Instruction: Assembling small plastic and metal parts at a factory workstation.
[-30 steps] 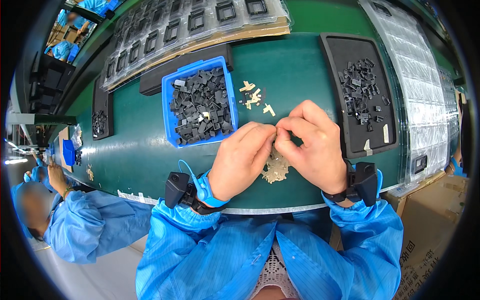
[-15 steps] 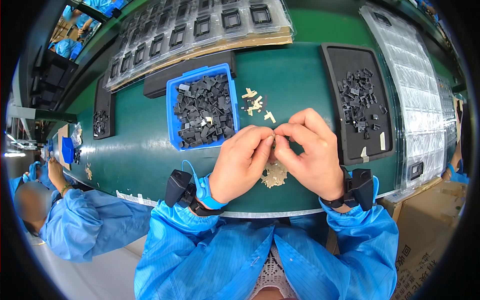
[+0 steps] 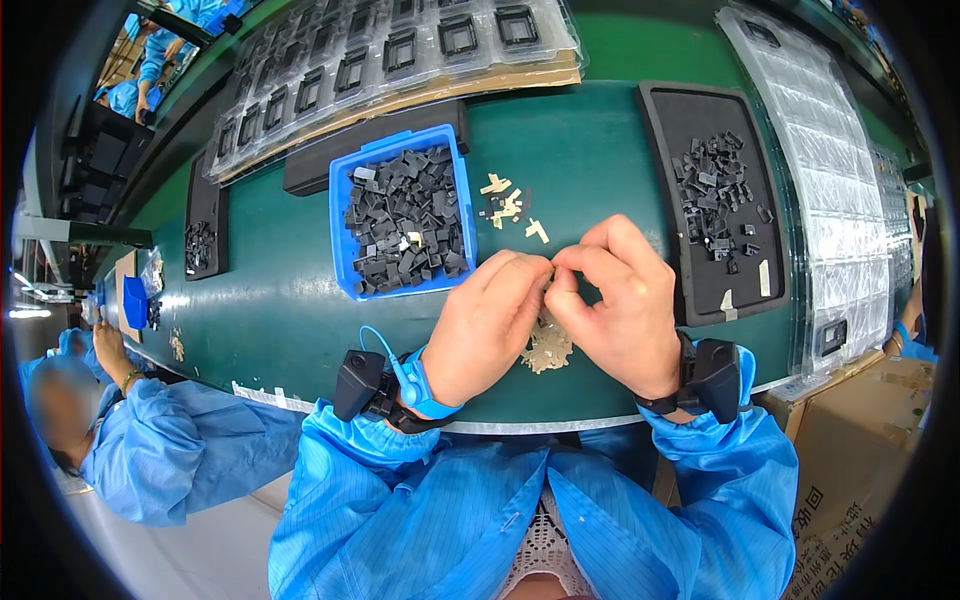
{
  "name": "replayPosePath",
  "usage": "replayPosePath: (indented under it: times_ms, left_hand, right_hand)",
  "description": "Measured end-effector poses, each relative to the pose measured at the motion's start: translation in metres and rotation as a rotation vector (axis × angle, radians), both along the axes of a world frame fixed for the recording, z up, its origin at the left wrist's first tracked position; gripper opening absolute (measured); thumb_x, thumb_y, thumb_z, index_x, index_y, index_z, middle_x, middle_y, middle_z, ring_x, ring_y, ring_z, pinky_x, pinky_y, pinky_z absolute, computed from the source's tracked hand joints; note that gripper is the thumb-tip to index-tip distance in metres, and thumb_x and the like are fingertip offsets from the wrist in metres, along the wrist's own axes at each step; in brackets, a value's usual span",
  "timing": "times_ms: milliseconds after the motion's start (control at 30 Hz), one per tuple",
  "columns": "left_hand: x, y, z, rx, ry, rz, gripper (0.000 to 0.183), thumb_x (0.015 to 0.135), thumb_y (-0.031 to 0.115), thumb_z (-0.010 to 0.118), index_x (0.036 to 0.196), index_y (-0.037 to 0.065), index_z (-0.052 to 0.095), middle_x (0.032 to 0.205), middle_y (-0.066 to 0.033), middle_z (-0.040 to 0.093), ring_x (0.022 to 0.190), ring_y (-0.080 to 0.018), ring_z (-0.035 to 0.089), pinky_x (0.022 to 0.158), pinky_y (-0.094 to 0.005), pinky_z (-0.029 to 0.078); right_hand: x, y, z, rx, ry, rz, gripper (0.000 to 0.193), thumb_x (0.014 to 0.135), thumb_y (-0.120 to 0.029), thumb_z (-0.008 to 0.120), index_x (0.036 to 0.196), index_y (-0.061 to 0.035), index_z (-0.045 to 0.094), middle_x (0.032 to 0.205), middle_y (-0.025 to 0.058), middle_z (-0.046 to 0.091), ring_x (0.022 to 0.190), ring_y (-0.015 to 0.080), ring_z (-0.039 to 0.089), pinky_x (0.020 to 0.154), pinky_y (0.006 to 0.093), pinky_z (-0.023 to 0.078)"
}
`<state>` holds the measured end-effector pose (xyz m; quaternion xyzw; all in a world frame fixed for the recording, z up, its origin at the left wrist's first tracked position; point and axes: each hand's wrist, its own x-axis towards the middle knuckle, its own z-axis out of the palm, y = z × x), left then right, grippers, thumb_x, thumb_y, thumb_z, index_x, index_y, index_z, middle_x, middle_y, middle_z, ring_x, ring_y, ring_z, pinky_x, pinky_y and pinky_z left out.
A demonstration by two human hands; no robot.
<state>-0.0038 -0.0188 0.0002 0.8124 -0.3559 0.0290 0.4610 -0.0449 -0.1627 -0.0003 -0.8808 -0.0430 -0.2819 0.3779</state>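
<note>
Over the green table (image 3: 290, 330), my left hand (image 3: 485, 325) and my right hand (image 3: 620, 305) meet fingertip to fingertip. Both are closed in a pinch on something small that the fingers mostly hide. Just below them lies a heap of small pale, translucent pieces (image 3: 548, 350), partly covered by my hands. Past my fingertips are several cream-coloured cut strips (image 3: 503, 200). To the left of my hands stands a blue bin (image 3: 342, 225) full of small dark grey plastic parts (image 3: 405, 220), with a pale piece among them.
On the right, a black foam tray (image 3: 735, 295) carries small black parts (image 3: 715, 190) and pale strips; a long clear blister tray (image 3: 840, 200) lies beyond. Clear trays with black frames (image 3: 400, 55) are stacked at the back. A co-worker's blue sleeve (image 3: 180, 450) is at the left.
My left hand has turned slightly, its thumb now tucked closer under the fingers. The right hand keeps its pinch at nearly the same place.
</note>
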Motion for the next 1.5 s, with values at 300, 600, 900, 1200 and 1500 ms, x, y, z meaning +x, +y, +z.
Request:
replayPosePath:
  times_ms: [300, 600, 900, 1200, 1500]
  left_hand:
    - [0.004, 0.013, 0.007, -0.284, 0.864, -0.072, 0.015, 0.096, 0.011, 0.046, 0.096, -0.002, 0.052, 0.076, -0.0056, 0.058, 0.062, -0.0114, 0.061, 0.056, -0.0246, 0.053]
    - [0.013, 0.02, 0.02, -0.384, 1.278, -0.186, 0.019, 0.096, 0.018, 0.044, 0.089, 0.002, 0.052, 0.065, -0.0062, 0.056, 0.043, -0.0112, 0.05, 0.039, -0.0217, 0.04]
    - [0.018, 0.025, 0.018, -0.474, 1.531, -0.366, 0.019, 0.096, 0.018, 0.043, 0.09, 0.002, 0.052, 0.065, -0.0055, 0.056, 0.041, -0.0096, 0.048, 0.036, -0.0206, 0.036]
    - [0.018, 0.025, 0.018, -0.442, 1.591, -0.46, 0.019, 0.096, 0.02, 0.045, 0.093, 0.003, 0.053, 0.067, -0.0042, 0.058, 0.043, -0.0102, 0.053, 0.037, -0.0211, 0.041]
    - [0.003, 0.019, 0.01, -0.488, 0.534, -0.14, 0.013, 0.077, 0.003, 0.071, 0.088, 0.003, 0.065, 0.083, -0.0024, 0.057, 0.063, -0.008, 0.053, 0.055, -0.021, 0.042]
  right_hand:
    - [0.001, -0.027, 0.013, 0.071, 0.424, 0.21, 0.008, 0.068, -0.005, 0.064, 0.075, -0.0035, 0.063, 0.073, 0.0101, 0.054, 0.065, 0.0276, 0.057, 0.058, 0.0366, 0.046]
    - [0.005, -0.028, 0.019, 0.062, 0.423, 0.375, 0.009, 0.075, 0.0, 0.06, 0.083, -0.0017, 0.062, 0.078, 0.0131, 0.059, 0.069, 0.0284, 0.062, 0.06, 0.0354, 0.049]
    - [0.009, -0.025, 0.013, -0.021, -0.079, 0.409, 0.023, 0.065, -0.004, 0.073, 0.086, -0.0056, 0.064, 0.088, 0.0074, 0.055, 0.075, 0.0231, 0.057, 0.063, 0.0327, 0.047]
    - [0.013, -0.025, 0.007, -0.063, -0.149, 0.488, 0.025, 0.064, -0.003, 0.072, 0.087, -0.007, 0.061, 0.086, 0.0053, 0.051, 0.08, 0.0243, 0.053, 0.081, 0.0425, 0.043]
    - [0.003, -0.008, 0.002, 0.336, -0.1, 0.452, 0.009, 0.081, -0.007, 0.064, 0.083, -0.0072, 0.054, 0.102, 0.0121, 0.044, 0.099, 0.0288, 0.049, 0.09, 0.0441, 0.039]
